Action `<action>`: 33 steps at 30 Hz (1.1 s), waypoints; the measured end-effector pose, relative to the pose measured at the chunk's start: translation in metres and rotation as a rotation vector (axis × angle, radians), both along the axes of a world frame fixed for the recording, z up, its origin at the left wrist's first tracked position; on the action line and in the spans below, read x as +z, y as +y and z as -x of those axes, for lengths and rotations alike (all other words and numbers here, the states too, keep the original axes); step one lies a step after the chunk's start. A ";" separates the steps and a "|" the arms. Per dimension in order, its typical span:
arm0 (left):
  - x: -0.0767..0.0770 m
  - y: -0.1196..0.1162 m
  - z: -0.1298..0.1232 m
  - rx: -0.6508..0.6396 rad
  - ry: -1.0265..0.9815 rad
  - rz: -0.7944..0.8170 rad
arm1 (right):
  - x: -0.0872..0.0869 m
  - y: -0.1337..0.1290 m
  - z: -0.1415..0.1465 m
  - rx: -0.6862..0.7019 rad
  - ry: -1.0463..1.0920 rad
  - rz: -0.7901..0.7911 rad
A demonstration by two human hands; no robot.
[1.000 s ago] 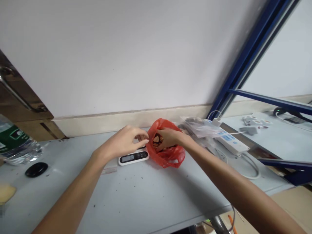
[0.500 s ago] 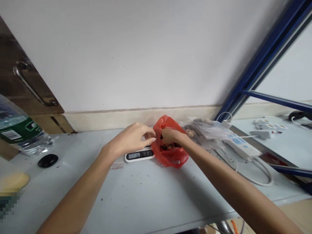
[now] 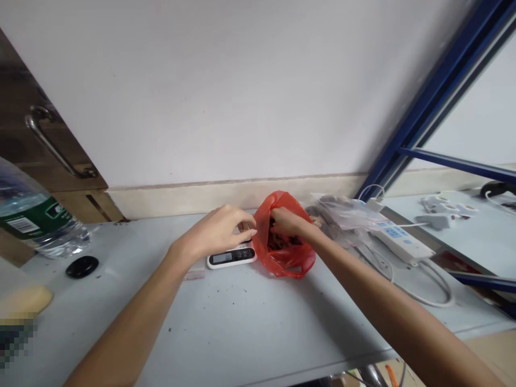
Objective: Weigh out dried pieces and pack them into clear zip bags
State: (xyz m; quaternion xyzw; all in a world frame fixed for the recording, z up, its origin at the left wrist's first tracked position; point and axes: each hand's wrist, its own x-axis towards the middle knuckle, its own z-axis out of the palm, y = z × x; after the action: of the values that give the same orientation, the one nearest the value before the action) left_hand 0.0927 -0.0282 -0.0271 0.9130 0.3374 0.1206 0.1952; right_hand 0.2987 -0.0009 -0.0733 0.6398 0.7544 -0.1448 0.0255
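Observation:
A red plastic bag stands with its mouth spread, and dark brown dried-looking pieces show inside it. My right hand reaches into the bag, fingers bent down to the pieces and their tips hidden. Just left of the bag, my left hand hovers over a white digital scale with a lit display. Its fingers are curled towards the thumb close to the bag's rim; what they hold, if anything, is hidden. A small clear strip with a red line sticks out beside the scale.
To the right lie clear plastic bags and a white power strip with looping cable. On the left are a large water bottle and a black oval object. Blue metal framing rises at right; a wall closes the back.
My right hand has lifted and shifted slightly within the red bag, so more of the brown pieces show. The left hand has barely moved.

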 end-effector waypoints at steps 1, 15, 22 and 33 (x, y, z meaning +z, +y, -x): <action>0.000 0.000 0.001 0.003 0.000 0.000 | 0.002 0.000 -0.003 -0.006 0.006 -0.008; 0.012 0.007 0.022 0.065 0.185 0.103 | 0.066 -0.016 -0.038 -0.056 0.189 0.109; 0.015 0.022 0.051 0.236 0.423 0.227 | 0.090 -0.015 -0.002 0.065 0.351 0.085; 0.012 0.039 0.090 0.411 0.558 0.305 | 0.026 0.024 0.093 0.112 0.143 0.073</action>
State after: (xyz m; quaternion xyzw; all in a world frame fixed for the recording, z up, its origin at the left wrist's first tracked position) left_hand 0.0030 0.0109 -0.0148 0.7844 0.5679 -0.1478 0.2010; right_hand 0.2055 0.0235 -0.0473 0.5832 0.7831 -0.2158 0.0032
